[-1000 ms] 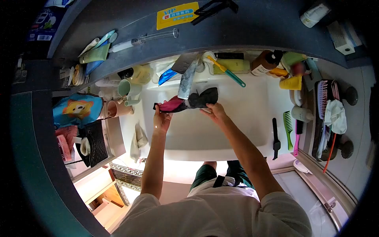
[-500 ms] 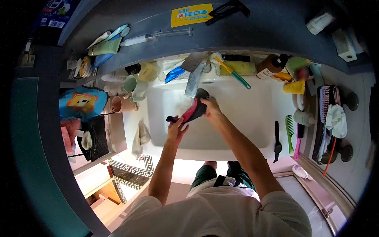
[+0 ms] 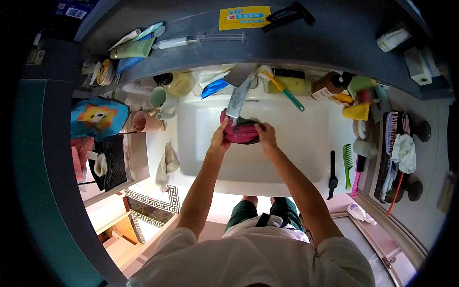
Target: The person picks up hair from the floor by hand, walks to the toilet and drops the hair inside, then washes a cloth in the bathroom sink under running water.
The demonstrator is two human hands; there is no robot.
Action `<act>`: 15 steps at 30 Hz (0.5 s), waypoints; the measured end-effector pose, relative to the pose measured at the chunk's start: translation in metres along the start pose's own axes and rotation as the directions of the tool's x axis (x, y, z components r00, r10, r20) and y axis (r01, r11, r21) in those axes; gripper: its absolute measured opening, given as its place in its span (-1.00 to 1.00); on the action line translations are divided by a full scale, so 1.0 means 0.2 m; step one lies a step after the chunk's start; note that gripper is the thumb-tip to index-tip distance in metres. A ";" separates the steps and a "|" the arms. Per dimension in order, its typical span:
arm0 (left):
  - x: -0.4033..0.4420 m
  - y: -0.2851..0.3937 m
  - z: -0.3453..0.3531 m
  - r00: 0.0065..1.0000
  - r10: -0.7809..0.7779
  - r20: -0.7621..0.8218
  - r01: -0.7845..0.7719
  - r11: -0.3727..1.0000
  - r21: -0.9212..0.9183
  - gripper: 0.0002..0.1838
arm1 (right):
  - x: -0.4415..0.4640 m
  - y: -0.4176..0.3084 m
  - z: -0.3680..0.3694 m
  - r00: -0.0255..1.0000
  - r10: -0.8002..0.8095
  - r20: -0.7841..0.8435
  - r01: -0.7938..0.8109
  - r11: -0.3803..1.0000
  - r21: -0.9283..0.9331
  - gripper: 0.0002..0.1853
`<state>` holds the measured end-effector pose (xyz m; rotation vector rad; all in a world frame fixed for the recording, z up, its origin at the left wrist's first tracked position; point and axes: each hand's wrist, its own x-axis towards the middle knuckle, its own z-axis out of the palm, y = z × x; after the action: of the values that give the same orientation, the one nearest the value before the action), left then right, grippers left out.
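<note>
A magenta and black cloth item [image 3: 245, 134] is stretched between my two hands over the white sink [image 3: 299, 148]; its exact kind is not clear. My left hand [image 3: 220, 137] pinches its left end, and my right hand [image 3: 267, 136] grips the right end. Directly above it is the metal faucet [image 3: 240, 97], with water falling onto the magenta face. A yellow and green brush [image 3: 285, 92] lies at the back rim, right of the faucet.
On the left rim stand a green cup [image 3: 159, 98], a pink cup [image 3: 142, 122] and a draped cloth [image 3: 167, 163]. To the right lie a black watch [image 3: 332, 176], a green comb [image 3: 347, 165] and a brown pump bottle [image 3: 326, 86]. A dark shelf [image 3: 191, 62] overhangs the back.
The cloth item has turned from a slant to roughly level, its magenta side now up under the faucet. My left hand rose and moved right; my right hand lowered slightly. The view shifted a little.
</note>
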<state>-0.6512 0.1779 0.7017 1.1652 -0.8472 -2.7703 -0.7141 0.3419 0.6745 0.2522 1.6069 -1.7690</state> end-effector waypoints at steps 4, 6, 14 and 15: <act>-0.03 -0.01 0.00 0.999 -0.037 0.002 0.037 0.999 -0.017 -0.43 | -0.05 -0.18 0.05 0.950 0.269 0.158 -0.312 0.801 0.511 -0.61; -0.03 -0.01 -0.04 0.998 -0.045 -0.038 0.046 0.999 0.026 -0.41 | -0.04 -0.18 0.09 0.944 0.180 0.278 -0.326 0.647 0.689 -0.61; -0.02 -0.01 0.04 0.980 -0.186 0.073 0.185 0.982 0.022 -0.38 | -0.10 -0.23 0.19 0.834 0.230 0.502 -0.445 0.818 0.364 -0.54; 0.00 -0.02 0.05 0.982 -0.130 0.134 0.126 0.991 0.038 -0.41 | -0.13 -0.25 0.20 0.855 0.206 0.476 -0.388 0.863 0.323 -0.55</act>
<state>-0.6567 0.1865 0.7049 1.0824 -0.8553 -2.9813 -0.7145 0.3115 0.7373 0.2724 0.8214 -1.7416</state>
